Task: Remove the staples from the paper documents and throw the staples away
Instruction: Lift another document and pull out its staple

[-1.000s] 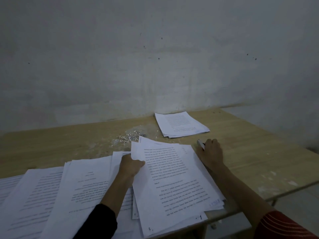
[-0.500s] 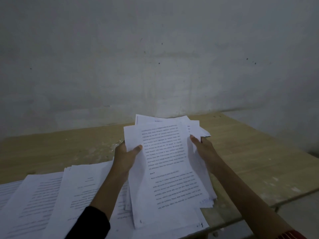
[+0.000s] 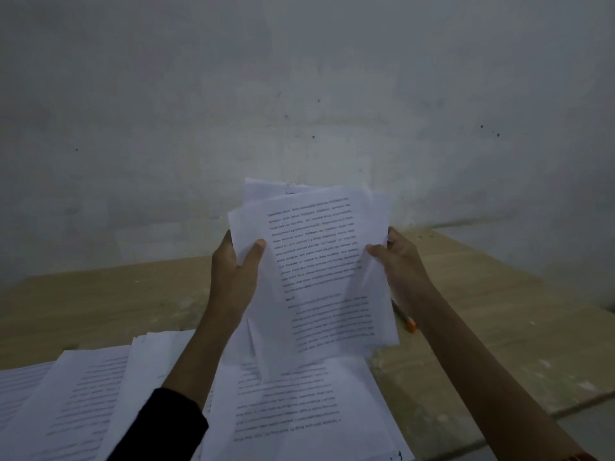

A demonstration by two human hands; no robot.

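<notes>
I hold a loose bundle of printed sheets (image 3: 316, 261) upright in the air above the wooden table (image 3: 499, 327). My left hand (image 3: 238, 271) grips its left edge, thumb on the front page. My right hand (image 3: 401, 264) grips the right edge. The pages are uneven and fanned at the top. More printed documents (image 3: 299, 410) lie flat on the table below the bundle and to the left (image 3: 76, 404). No staple is visible on the held sheets. The heap of pulled staples is hidden behind the bundle.
A small tool with an orange tip (image 3: 410, 322) lies on the table just under my right wrist. A grey wall (image 3: 299, 111) stands directly behind the table. The table's front right edge (image 3: 532, 417) drops off to the floor.
Both hands took the top bundle off the table and raised it upright toward my face. It now hides the far stack of papers and the staple heap.
</notes>
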